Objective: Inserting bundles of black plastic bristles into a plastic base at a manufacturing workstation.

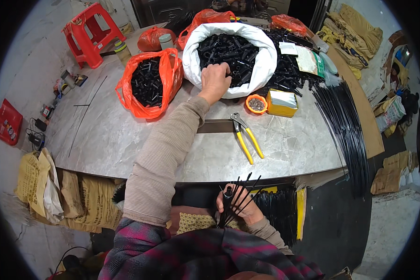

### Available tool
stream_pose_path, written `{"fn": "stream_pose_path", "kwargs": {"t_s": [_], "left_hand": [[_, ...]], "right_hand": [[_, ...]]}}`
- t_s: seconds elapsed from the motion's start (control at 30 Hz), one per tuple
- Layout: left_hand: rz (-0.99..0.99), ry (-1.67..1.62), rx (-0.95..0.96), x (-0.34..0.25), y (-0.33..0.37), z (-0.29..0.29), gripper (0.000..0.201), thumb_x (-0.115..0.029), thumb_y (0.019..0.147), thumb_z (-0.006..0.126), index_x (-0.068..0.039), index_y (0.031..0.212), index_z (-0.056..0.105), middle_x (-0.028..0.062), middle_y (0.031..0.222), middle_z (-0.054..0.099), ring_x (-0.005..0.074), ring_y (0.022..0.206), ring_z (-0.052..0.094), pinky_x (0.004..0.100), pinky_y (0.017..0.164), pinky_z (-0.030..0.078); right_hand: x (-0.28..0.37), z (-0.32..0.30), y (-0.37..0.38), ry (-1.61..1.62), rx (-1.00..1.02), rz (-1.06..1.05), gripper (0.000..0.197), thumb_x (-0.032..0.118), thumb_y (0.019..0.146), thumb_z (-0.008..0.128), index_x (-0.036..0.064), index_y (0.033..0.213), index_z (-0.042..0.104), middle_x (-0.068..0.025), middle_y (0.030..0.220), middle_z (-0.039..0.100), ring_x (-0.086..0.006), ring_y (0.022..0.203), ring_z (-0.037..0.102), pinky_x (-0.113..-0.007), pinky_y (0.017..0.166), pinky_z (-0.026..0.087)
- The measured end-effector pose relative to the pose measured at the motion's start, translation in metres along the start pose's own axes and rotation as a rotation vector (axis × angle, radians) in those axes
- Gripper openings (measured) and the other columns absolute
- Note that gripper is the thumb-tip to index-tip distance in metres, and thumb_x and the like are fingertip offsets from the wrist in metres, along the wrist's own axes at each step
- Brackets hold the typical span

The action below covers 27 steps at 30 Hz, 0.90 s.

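My left hand reaches to the near left rim of a white woven bag, its fingers curled down among many small black plastic tube-like pieces. What those fingertips pinch, if anything, is hidden. Low in front of my body, my right hand is closed around a bunch of thin black rods. A thicker black tubular piece stands up in the same grip. On the table between my hands lie pliers with yellow handles, jaws pointing away from me.
An orange bag of short black pieces stands left of the white bag. Right of it are an orange dish of small bits and a yellow box. Long black rods hang over the table's right edge. A red stool stands far left.
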<state>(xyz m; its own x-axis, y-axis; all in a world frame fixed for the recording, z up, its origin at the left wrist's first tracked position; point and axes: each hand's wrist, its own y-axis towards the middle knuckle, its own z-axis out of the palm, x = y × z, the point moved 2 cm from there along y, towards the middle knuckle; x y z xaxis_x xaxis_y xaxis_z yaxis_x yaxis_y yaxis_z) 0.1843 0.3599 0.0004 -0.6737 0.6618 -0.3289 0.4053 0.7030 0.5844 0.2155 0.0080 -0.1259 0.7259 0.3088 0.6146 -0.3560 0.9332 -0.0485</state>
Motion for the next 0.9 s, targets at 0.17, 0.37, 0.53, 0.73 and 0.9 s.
{"fn": "stream_pose_path", "kwargs": {"t_s": [0.17, 0.37, 0.53, 0.73, 0.9], "left_hand": [[-0.307, -0.866, -0.164, 0.011, -0.021, -0.020, 0.031, -0.001, 0.076, 0.067, -0.006, 0.107, 0.063, 0.0100, 0.086, 0.068, 0.0242, 0.078, 0.066, 0.0342, 0.071, 0.052], [-0.633, -1.771, 0.324, -0.019, -0.124, -0.097, 0.039, -0.005, 0.093, 0.065, 0.002, 0.130, 0.051, 0.0182, 0.106, 0.071, 0.0251, 0.085, 0.072, 0.0348, 0.078, 0.059], [-0.706, -1.773, 0.391, -0.027, -0.210, -0.132, 0.033, -0.015, 0.100, 0.060, 0.000, 0.130, 0.053, 0.0197, 0.110, 0.069, 0.0251, 0.089, 0.073, 0.0346, 0.078, 0.061], [-0.670, -1.845, 0.336, -0.044, -0.260, -0.160, 0.056, -0.012, 0.101, 0.058, -0.006, 0.151, 0.033, 0.0234, 0.112, 0.068, 0.0263, 0.089, 0.073, 0.0329, 0.077, 0.061], [-0.564, -1.846, 0.328, -0.051, -0.272, -0.170, 0.062, -0.014, 0.102, 0.057, -0.007, 0.156, 0.027, 0.0242, 0.114, 0.067, 0.0266, 0.088, 0.073, 0.0324, 0.077, 0.061]], "right_hand": [[-0.003, 0.003, -0.001, -0.023, 0.017, -0.023, 0.035, 0.038, 0.102, 0.058, 0.0031, 0.097, 0.061, -0.0177, 0.090, 0.068, -0.0252, 0.076, 0.068, -0.036, 0.070, 0.057], [-0.002, 0.010, -0.001, -0.072, -0.004, -0.056, 0.043, 0.039, 0.089, 0.075, -0.0001, 0.098, 0.061, -0.0170, 0.087, 0.067, -0.0243, 0.074, 0.068, -0.034, 0.068, 0.057], [-0.010, 0.020, 0.004, -0.163, 0.031, -0.078, 0.043, 0.044, 0.099, 0.062, 0.0023, 0.108, 0.059, -0.0135, 0.087, 0.066, -0.0208, 0.075, 0.067, -0.032, 0.067, 0.056], [-0.018, 0.032, 0.008, -0.182, 0.009, -0.052, 0.042, 0.044, 0.104, 0.052, 0.0035, 0.107, 0.061, -0.0128, 0.086, 0.066, -0.0207, 0.074, 0.065, -0.033, 0.067, 0.055], [-0.021, 0.043, 0.006, -0.174, -0.013, -0.043, 0.036, 0.035, 0.100, 0.061, 0.0024, 0.115, 0.058, -0.0129, 0.086, 0.065, -0.0204, 0.074, 0.064, -0.033, 0.067, 0.054]]}}
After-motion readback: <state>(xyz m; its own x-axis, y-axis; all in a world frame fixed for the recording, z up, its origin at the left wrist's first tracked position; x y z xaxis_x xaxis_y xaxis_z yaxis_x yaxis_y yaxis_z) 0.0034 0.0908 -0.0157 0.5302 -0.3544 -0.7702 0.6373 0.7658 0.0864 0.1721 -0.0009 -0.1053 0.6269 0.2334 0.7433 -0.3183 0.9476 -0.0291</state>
